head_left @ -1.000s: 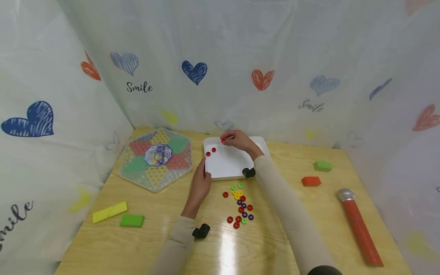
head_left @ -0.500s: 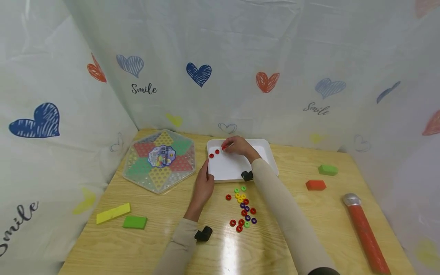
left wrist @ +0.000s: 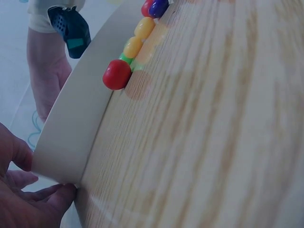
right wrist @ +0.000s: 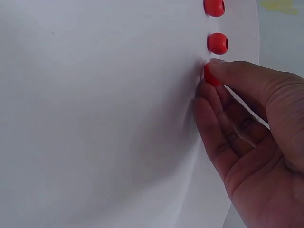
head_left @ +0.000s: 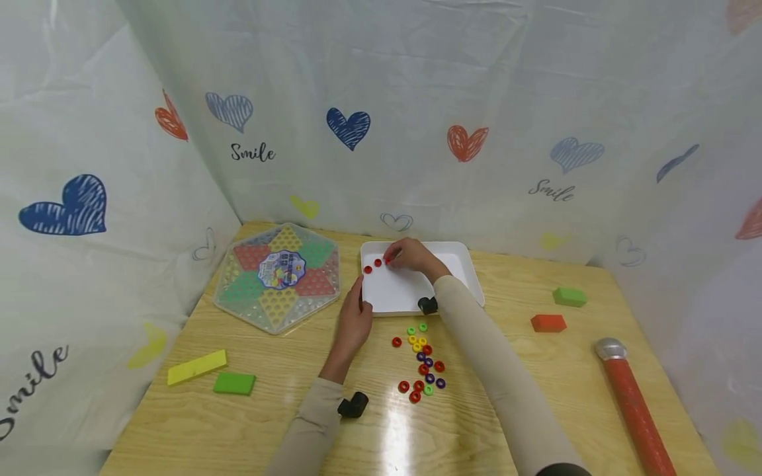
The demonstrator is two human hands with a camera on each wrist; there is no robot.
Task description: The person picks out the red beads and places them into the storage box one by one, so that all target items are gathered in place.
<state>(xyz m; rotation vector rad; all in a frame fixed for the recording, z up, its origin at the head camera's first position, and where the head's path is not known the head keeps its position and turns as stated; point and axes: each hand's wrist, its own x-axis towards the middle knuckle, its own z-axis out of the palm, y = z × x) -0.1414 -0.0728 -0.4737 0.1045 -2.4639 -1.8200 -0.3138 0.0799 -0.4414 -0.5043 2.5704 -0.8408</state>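
The left hand (head_left: 352, 322) grips the near left corner of the white tray (head_left: 458, 254), thumb on the rim and fingers under, seemingly to keep it from sliding on the table (head_left: 536, 396); the right hand (head_left: 411, 254) reaches over the tray floor, fingertips (right wrist: 214, 71) pinching a red bead (right wrist: 209, 76) right against the surface, in line with two red beads (right wrist: 217, 43) already lying there, as if building a row; loose coloured beads (head_left: 421, 362) wait just before the tray; both forearms stretch forward
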